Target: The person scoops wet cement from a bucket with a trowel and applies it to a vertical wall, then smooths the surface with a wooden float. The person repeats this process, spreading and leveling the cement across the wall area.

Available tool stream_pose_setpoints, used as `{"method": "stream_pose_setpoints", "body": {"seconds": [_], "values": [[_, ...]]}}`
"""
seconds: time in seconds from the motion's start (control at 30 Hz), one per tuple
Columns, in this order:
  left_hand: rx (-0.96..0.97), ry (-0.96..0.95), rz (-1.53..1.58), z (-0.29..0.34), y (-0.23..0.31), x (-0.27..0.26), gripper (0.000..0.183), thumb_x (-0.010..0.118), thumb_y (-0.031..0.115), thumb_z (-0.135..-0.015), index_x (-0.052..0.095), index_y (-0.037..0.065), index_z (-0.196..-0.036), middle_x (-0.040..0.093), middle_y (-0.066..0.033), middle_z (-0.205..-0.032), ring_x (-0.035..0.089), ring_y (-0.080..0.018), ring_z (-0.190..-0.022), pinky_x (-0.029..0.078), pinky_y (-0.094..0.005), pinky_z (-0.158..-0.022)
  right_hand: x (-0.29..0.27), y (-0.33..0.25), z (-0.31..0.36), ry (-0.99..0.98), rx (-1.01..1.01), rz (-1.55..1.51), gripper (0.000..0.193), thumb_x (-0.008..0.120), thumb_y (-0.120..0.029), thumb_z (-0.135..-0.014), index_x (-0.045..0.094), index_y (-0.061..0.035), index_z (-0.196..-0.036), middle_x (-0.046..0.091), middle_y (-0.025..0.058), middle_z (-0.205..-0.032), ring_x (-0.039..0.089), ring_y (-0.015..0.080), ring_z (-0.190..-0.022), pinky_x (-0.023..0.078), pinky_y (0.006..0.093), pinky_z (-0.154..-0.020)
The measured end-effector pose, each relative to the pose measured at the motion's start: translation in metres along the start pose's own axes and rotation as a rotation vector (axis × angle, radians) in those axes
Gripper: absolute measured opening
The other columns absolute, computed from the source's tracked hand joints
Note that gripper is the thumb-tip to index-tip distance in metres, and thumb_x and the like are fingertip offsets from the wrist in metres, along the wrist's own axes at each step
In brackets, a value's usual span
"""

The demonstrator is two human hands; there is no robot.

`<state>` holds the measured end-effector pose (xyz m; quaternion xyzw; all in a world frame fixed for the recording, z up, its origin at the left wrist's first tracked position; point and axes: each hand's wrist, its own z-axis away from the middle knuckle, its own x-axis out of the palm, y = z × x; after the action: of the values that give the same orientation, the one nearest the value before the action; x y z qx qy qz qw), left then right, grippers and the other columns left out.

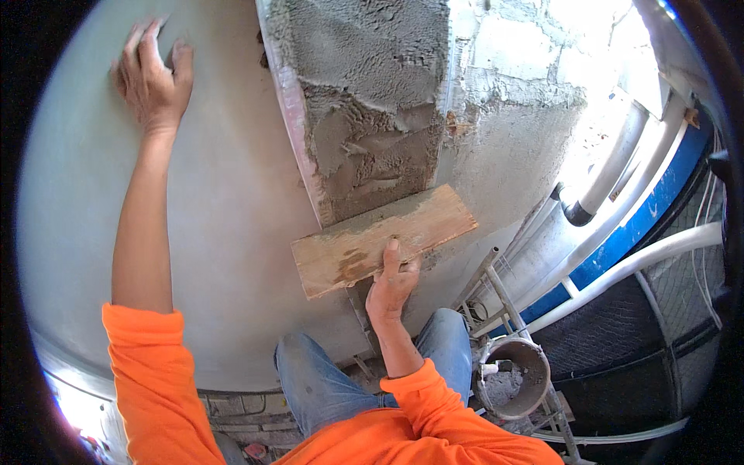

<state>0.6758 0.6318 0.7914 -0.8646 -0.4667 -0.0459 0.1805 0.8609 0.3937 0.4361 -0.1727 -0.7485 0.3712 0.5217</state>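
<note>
My right hand (393, 288) grips a wooden board (372, 246) by its near edge, thumb on top. The board's far edge lies against the lower end of a strip of wet grey mortar (372, 147) on the wall. That mortar is rough above and darker, with trowel-like ridges, lower down. A pale straight edging (294, 128) runs along the strip's left side. Up at the left, my left hand (155, 74) rests on the smooth grey wall panel (225, 232), its fingers apart and slightly bent, holding nothing.
A bucket (535, 380) with grey mortar and a tool handle in it stands at the lower right, by a metal ladder-like frame (504, 298). White pipes (620, 155), a blue band (620, 240) and dark netting (612, 333) fill the right side. Slats (248, 418) lie below my legs.
</note>
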Motion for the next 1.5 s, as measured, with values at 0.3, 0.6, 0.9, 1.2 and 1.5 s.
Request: {"method": "stream_pose_setpoints", "body": {"seconds": [0.3, 0.6, 0.9, 1.2, 1.5], "values": [[0.048, 0.007, -0.011, -0.006, 0.008, -0.007, 0.047, 0.061, 0.037, -0.095, 0.060, 0.018, -0.137, 0.058, -0.0042, -0.140, 0.050, -0.0243, -0.138, 0.031, -0.0479, -0.117, 0.021, -0.014, -0.020, 0.088, 0.038, 0.075, 0.039, 0.063, -0.027, -0.101, 0.060, 0.0069, -0.121, 0.065, 0.0092, -0.108, 0.058, 0.0172, -0.097, 0.047, 0.0348, -0.090], [0.011, -0.044, -0.074, -0.005, 0.008, -0.009, 0.045, 0.058, 0.040, -0.097, 0.060, 0.019, -0.137, 0.056, -0.0044, -0.142, 0.049, -0.0240, -0.139, 0.031, -0.0482, -0.117, 0.049, -0.044, -0.021, 0.067, 0.152, -0.001, 0.030, 0.064, -0.017, -0.098, 0.060, 0.0074, -0.116, 0.062, 0.0122, -0.113, 0.058, 0.0195, -0.100, 0.050, 0.0359, -0.088], [0.023, -0.023, -0.035, -0.005, 0.008, -0.008, 0.043, 0.059, 0.040, -0.096, 0.063, 0.021, -0.135, 0.056, -0.0029, -0.141, 0.049, -0.0228, -0.138, 0.031, -0.0484, -0.117, 0.053, -0.034, -0.031, 0.131, 0.218, 0.023, 0.034, 0.063, -0.016, -0.097, 0.051, 0.0056, -0.120, 0.060, 0.0150, -0.115, 0.060, 0.0210, -0.098, 0.051, 0.0374, -0.090], [0.007, -0.027, -0.041, -0.004, 0.009, -0.008, 0.041, 0.059, 0.039, -0.096, 0.063, 0.023, -0.134, 0.056, -0.0024, -0.140, 0.049, -0.0229, -0.138, 0.031, -0.0495, -0.117, 0.068, -0.071, -0.051, 0.233, 0.147, 0.015, 0.033, 0.065, -0.017, -0.096, 0.058, 0.0112, -0.113, 0.066, 0.0166, -0.110, 0.063, 0.0247, -0.097, 0.052, 0.0377, -0.085], [0.019, -0.021, -0.032, -0.007, 0.010, -0.009, 0.041, 0.059, 0.036, -0.095, 0.064, 0.022, -0.133, 0.057, -0.0024, -0.139, 0.050, -0.0231, -0.137, 0.032, -0.0496, -0.116, 0.073, -0.083, -0.063, 0.179, 0.141, -0.115, 0.027, 0.066, -0.016, -0.092, 0.060, 0.0062, -0.106, 0.064, 0.0129, -0.105, 0.062, 0.0230, -0.095, 0.052, 0.0383, -0.085]]}}
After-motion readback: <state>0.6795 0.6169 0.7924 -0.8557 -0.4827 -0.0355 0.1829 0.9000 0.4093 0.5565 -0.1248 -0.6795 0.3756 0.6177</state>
